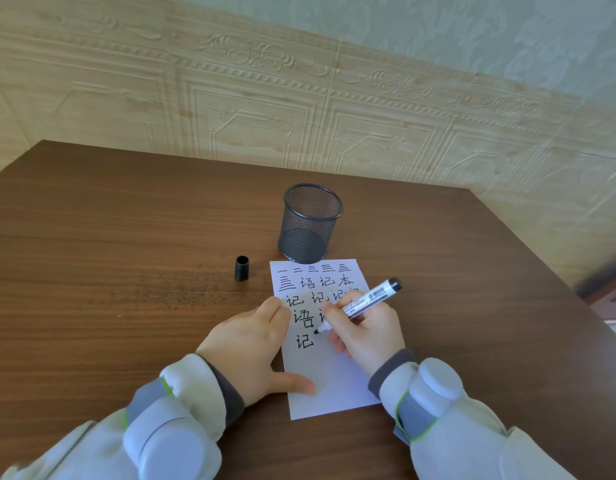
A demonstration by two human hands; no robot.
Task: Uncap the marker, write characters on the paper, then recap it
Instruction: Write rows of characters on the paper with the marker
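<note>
Black ink on the white paper sheet [329, 375], marker tip down mid-page!
Right hand [367, 336] is clamped around the white-barrelled black marker [363, 303], its tip touching the sheet just beside a written character; left hand [251, 344] lies flat, fingers together, pinning the sheet's left edge to the dark wooden bench [126, 254]. Small black cap [241, 268] stands apart, near the grey mesh pen cup [308, 225].

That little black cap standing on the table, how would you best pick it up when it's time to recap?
Pinch the cap around its side wall, coming down from above. It stands upright, open end up, apart from the paper and mesh cup, so nothing crowds it. The left hand, nearer it and only pressing the paper, seems the likelier one.
</note>
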